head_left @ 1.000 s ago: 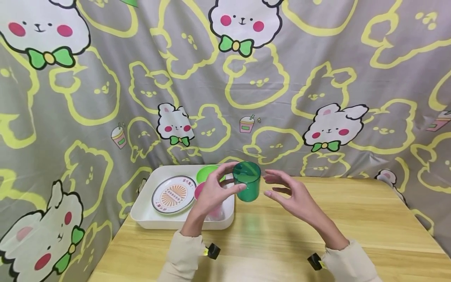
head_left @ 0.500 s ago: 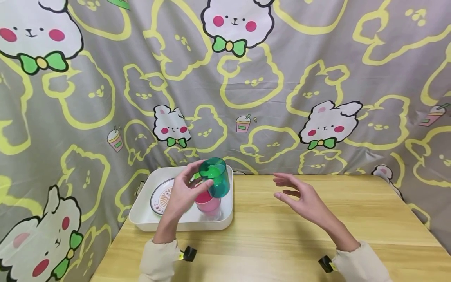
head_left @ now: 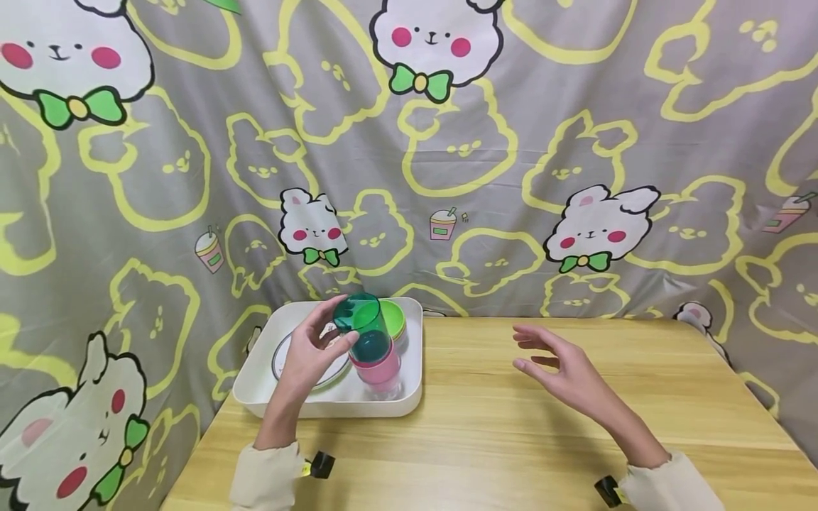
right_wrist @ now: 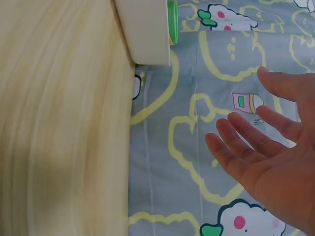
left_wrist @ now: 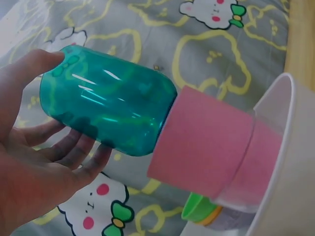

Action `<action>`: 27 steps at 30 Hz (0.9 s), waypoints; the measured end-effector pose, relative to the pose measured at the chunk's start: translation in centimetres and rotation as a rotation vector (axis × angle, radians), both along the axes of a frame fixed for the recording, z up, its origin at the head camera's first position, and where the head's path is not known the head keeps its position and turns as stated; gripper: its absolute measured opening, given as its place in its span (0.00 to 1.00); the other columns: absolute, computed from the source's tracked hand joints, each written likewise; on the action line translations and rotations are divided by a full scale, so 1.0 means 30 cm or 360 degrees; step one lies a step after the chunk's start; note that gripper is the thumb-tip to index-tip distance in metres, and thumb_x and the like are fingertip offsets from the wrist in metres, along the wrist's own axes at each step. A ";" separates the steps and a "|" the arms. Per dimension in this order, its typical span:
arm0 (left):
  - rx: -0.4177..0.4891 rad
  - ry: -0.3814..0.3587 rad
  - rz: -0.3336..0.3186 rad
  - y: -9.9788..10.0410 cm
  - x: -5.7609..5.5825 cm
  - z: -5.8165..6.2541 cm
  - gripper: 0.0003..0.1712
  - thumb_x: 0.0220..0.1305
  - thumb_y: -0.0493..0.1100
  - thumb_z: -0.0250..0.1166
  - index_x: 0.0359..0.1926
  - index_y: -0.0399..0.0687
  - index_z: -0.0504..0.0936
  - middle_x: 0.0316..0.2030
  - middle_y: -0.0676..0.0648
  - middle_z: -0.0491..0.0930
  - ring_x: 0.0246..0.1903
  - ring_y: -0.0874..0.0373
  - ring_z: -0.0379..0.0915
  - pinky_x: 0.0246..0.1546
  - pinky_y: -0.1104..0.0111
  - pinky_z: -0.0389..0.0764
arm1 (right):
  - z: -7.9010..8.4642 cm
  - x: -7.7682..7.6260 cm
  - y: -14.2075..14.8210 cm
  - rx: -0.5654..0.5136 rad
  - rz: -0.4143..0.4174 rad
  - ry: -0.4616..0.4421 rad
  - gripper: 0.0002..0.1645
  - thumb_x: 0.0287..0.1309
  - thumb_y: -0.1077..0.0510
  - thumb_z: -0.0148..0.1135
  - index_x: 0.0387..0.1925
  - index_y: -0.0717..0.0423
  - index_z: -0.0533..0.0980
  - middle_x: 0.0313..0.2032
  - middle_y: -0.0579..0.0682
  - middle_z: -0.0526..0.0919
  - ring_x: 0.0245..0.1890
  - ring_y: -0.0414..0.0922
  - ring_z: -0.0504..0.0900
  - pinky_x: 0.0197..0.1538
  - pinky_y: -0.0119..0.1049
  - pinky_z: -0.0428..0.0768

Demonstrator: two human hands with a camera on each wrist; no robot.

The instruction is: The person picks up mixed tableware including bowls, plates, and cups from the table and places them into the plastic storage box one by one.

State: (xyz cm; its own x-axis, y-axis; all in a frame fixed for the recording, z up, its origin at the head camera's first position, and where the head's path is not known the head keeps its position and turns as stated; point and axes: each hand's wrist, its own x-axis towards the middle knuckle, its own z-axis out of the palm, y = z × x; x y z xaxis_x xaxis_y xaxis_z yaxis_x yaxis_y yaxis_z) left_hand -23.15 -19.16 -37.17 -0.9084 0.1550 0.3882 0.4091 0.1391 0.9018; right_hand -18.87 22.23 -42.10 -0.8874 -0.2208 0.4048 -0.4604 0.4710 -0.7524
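My left hand [head_left: 309, 360] grips a clear teal cup [head_left: 371, 328] near its rim, thumb on one side and fingers on the other. The cup's base meets the mouth of a pink cup [left_wrist: 202, 142], which stands in a clear cup [head_left: 388, 391] inside the white tray [head_left: 255, 397]. From the left wrist view, the teal cup [left_wrist: 108, 101] lines up with the pink one; whether its base sits slightly inside is hard to tell. Over the table to the right, my right hand [head_left: 565, 362] hovers with fingers loosely bent, holding nothing.
In the tray, a printed plate [head_left: 326, 369] lies at the left, partly behind my left hand. Green bowls [head_left: 395, 319] are stacked behind the cups. The wooden table [head_left: 486, 426] runs rightward, and a patterned curtain [head_left: 486, 170] hangs behind it.
My left hand has carried the teal cup leftward from between both hands to above the tray, then down onto the pink cup. My right hand has drawn away to the right.
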 end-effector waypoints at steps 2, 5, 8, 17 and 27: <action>-0.0031 -0.0003 -0.0010 -0.010 -0.003 -0.009 0.34 0.62 0.29 0.71 0.69 0.38 0.73 0.62 0.37 0.75 0.59 0.53 0.73 0.61 0.72 0.77 | -0.009 0.003 0.006 0.0007 -0.0005 -0.0004 0.31 0.65 0.58 0.70 0.68 0.50 0.73 0.57 0.51 0.82 0.56 0.54 0.82 0.53 0.51 0.85; -0.0080 -0.0027 -0.0029 -0.024 -0.006 -0.026 0.35 0.60 0.30 0.72 0.68 0.38 0.73 0.62 0.37 0.76 0.60 0.49 0.73 0.60 0.73 0.77 | -0.019 0.005 0.012 -0.0001 0.0001 -0.0018 0.31 0.65 0.58 0.70 0.68 0.50 0.73 0.57 0.51 0.82 0.56 0.54 0.82 0.53 0.51 0.85; -0.0142 -0.0064 -0.0051 -0.035 -0.007 -0.044 0.36 0.60 0.31 0.73 0.68 0.37 0.72 0.62 0.37 0.76 0.61 0.45 0.72 0.60 0.74 0.77 | -0.025 0.009 0.019 0.0004 -0.0012 -0.0020 0.31 0.65 0.58 0.71 0.67 0.50 0.73 0.57 0.52 0.82 0.56 0.54 0.82 0.53 0.50 0.86; -0.0287 -0.0115 -0.0061 -0.052 -0.010 -0.082 0.38 0.58 0.32 0.76 0.68 0.32 0.72 0.63 0.33 0.75 0.63 0.38 0.72 0.64 0.57 0.74 | -0.046 0.018 0.050 0.0014 -0.0062 -0.0042 0.31 0.65 0.59 0.70 0.67 0.52 0.73 0.57 0.53 0.82 0.55 0.53 0.82 0.53 0.47 0.86; -0.0386 -0.0211 -0.0127 -0.058 -0.026 -0.117 0.40 0.58 0.35 0.77 0.69 0.34 0.70 0.65 0.33 0.73 0.67 0.38 0.68 0.63 0.55 0.75 | -0.082 0.031 0.087 0.0006 -0.0103 -0.0062 0.30 0.65 0.60 0.70 0.67 0.54 0.73 0.56 0.56 0.82 0.54 0.54 0.82 0.50 0.37 0.87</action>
State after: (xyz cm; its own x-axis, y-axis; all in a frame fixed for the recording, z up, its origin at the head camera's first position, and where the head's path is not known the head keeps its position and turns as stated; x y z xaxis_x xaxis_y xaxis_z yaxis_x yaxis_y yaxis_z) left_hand -23.92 -20.89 -40.67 -0.9300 0.3019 0.2097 0.3081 0.3292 0.8926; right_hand -17.94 24.84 -44.56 -0.9148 -0.1638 0.3692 -0.3995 0.5017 -0.7673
